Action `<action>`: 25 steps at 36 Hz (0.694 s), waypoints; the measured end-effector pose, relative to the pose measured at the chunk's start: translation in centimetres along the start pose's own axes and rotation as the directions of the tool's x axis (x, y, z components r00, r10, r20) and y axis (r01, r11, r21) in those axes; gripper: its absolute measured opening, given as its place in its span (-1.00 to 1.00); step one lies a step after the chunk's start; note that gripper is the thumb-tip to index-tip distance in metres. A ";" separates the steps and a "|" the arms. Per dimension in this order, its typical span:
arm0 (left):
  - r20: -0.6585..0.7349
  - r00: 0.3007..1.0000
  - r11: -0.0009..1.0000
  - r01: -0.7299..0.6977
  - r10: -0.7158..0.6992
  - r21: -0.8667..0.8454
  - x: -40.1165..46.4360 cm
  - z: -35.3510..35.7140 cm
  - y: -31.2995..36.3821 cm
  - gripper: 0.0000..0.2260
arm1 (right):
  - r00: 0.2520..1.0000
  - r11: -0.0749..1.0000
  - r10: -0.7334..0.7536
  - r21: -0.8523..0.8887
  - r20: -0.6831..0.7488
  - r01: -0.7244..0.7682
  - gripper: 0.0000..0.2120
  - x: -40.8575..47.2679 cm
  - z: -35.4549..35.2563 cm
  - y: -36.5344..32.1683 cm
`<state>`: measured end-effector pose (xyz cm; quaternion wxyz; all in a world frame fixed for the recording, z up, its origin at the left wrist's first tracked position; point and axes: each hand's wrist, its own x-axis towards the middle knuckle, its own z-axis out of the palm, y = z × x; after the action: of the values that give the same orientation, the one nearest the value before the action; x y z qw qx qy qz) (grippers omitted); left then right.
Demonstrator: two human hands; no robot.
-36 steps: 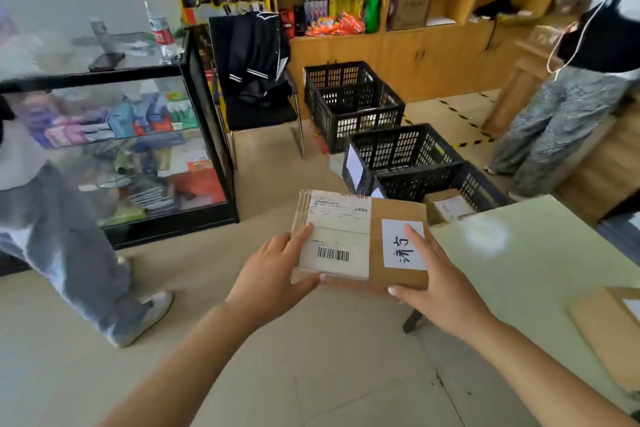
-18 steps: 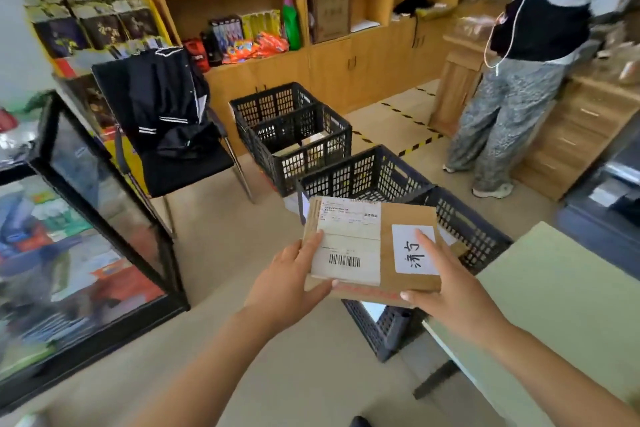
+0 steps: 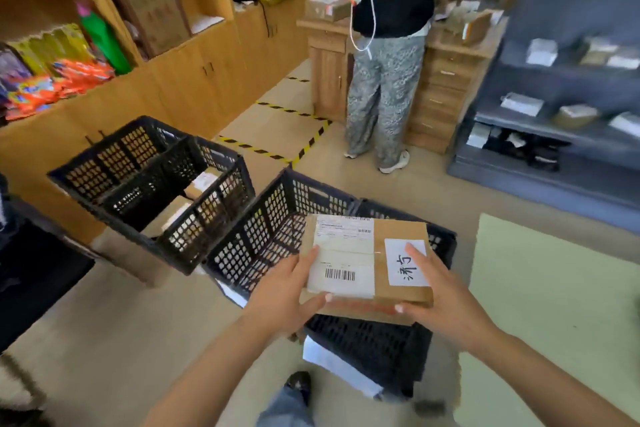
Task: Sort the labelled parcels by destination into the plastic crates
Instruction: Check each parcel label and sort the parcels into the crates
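- The parcel [image 3: 367,263], a flat brown box, is held level in the air above the nearest black crate [image 3: 377,347], between both hands.
- The left hand [image 3: 284,295] grips the left edge of the parcel, with the thumb on top beside the barcode label and the fingers curled under it.
- The right hand [image 3: 446,302] grips the right side, with the thumb lying on the white handwritten label and the fingers under the box.
- A second crate [image 3: 277,229] stands just behind the nearest one, touching it; the parcel hides part of their shared rim.
- Two more crates [image 3: 152,184] stand further left on the floor, and some parcels lie inside the right one.
- A light green desk [image 3: 554,305] is at the right, just beside the nearest crate.
- A person in patterned trousers [image 3: 384,94] stands at a wooden counter [image 3: 446,80] behind the crates.
- Wooden shelves [image 3: 138,28] with goods fill the left wall, and a grey rack [image 3: 561,114] with parcels stands at the right.
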<state>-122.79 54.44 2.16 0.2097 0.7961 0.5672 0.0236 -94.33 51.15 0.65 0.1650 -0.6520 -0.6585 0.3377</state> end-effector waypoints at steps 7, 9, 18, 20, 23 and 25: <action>0.220 0.968 0.990 -0.097 0.118 -0.105 9.2 1.1 -4.5 -0.30 | 0.947 0.930 0.321 0.197 -0.033 -0.309 -0.03 4.4 4.3 0.2; 0.272 0.953 0.987 -0.108 0.136 -0.115 11.3 2.3 -5.3 -0.31 | 0.918 0.887 0.396 0.263 -0.015 -0.378 -0.05 5.1 5.6 0.8; 0.534 0.830 0.986 -0.125 0.163 -0.107 18.7 10.4 -7.3 -0.29 | 0.787 0.726 0.616 0.358 0.040 -0.587 -0.11 7.5 11.1 6.1; 0.543 0.823 0.986 -0.140 0.168 -0.093 20.0 12.4 -7.5 -0.28 | 0.764 0.696 0.644 0.378 0.048 -0.610 -0.10 8.2 12.7 7.8; 0.572 0.808 0.990 -0.118 0.137 -0.071 21.3 16.1 -7.7 -0.27 | 0.721 0.646 0.689 0.392 0.069 -0.655 -0.11 9.4 15.4 10.5; 0.588 0.802 0.994 -0.088 0.107 -0.062 21.9 19.0 -7.9 -0.26 | 0.686 0.605 0.723 0.408 0.079 -0.684 -0.13 10.1 17.8 12.6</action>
<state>-116.87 70.75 -22.38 0.3866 0.7886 0.4320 -0.2049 -97.54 55.87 -22.68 0.1812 -0.8238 -0.2548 0.4728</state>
